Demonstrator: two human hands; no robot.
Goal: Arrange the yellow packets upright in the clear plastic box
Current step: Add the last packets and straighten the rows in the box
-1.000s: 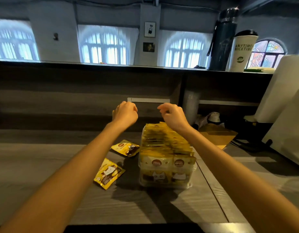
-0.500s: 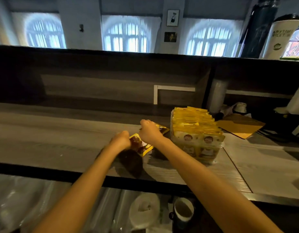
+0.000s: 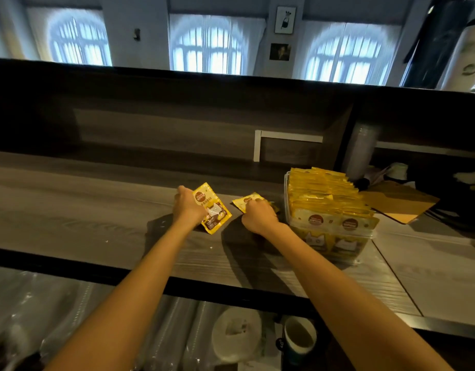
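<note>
The clear plastic box point(image 3: 363, 246) stands on the wooden counter at the right, packed with several yellow packets point(image 3: 328, 199) standing upright in two rows. My left hand point(image 3: 186, 207) is shut on a yellow packet point(image 3: 213, 208) with a cat picture, lifted and tilted just left of centre. My right hand point(image 3: 257, 216) rests on a second yellow packet point(image 3: 245, 202) lying flat on the counter beside the box's left wall; its fingers cover most of the packet.
A brown envelope point(image 3: 400, 200) lies behind the box on the right. The counter's front edge point(image 3: 97, 269) runs below my arms; under it stand a paper cup point(image 3: 299, 334), a white lid point(image 3: 237, 333) and plastic-wrapped stacks. A raised ledge point(image 3: 177, 84) bounds the back.
Both hands came down from above the box to the two loose packets on its left. My left hand has lifted one packet; my right hand has closed on the other.
</note>
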